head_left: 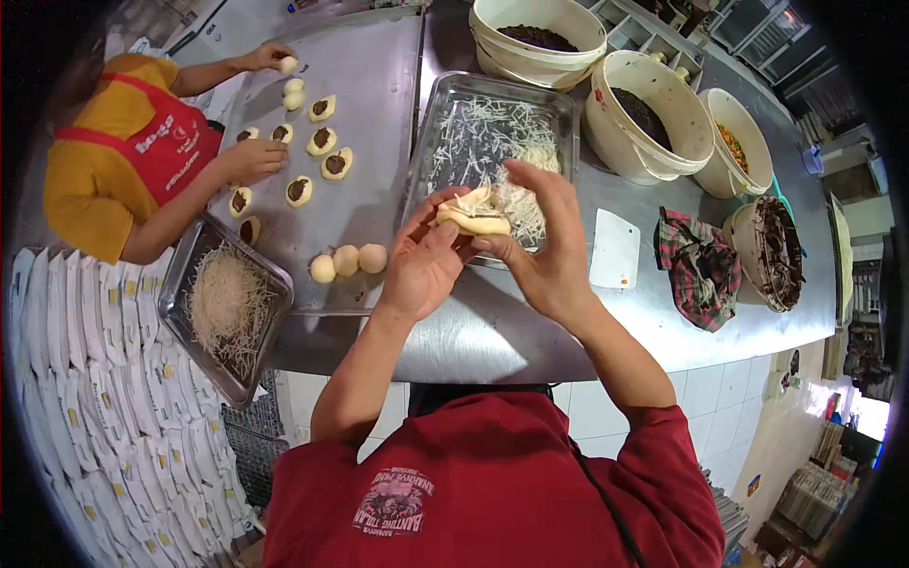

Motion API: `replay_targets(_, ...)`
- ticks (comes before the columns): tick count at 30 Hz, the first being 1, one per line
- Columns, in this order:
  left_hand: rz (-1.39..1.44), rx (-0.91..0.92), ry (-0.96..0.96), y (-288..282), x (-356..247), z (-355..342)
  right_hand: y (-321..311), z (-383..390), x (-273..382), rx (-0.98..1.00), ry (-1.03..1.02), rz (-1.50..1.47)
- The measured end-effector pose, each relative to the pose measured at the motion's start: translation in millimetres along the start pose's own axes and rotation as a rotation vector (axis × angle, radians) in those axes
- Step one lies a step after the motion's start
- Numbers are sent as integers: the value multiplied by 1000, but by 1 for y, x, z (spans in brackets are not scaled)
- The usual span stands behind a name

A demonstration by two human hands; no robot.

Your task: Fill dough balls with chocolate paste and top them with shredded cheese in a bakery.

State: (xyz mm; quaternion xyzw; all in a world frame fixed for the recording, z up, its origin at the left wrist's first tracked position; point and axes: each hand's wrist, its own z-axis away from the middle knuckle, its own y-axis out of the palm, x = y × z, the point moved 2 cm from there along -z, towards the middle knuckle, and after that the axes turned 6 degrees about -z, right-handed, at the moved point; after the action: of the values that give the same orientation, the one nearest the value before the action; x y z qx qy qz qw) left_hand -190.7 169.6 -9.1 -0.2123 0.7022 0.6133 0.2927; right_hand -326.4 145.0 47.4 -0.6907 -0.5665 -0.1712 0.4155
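Between the fingers of both hands is a piece of pale dough (473, 223) with shredded cheese on top, held above the table's front part. My left hand (421, 270) grips its left end, fingers and thumb curled round it. On the other end, the thumb of my right hand (552, 248) presses the dough, while its fingers arch above. Just behind lies a metal tray (570, 142) of shredded cheese (525, 142), partly hidden by my hands. Three round dough balls (346, 259) rest in a row left of my left hand.
At left, a co-worker's hands (251, 161) handle dough on a large sheet (379, 142) with dark-filled dough pieces (322, 141). A second cheese tray (175, 317) overhangs the front left. Tubs (615, 142), a white scraper (615, 248), a checked cloth (699, 267) and a chocolate-smeared bucket (744, 284) stand right.
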Motion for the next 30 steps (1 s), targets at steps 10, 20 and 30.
replay_targets(10, 542, 539, -585, -5, -10, 0, 0, -4, 3, 498, 751, -982)
replay_targets(20, -6, -174, 58, -4, -15, 20, 13, 4, 15, 317, 776, -873)
replay_targets(30, 116, -109, -322, -12, -37, 29, 22, -14, 23, 449, 341, -404)
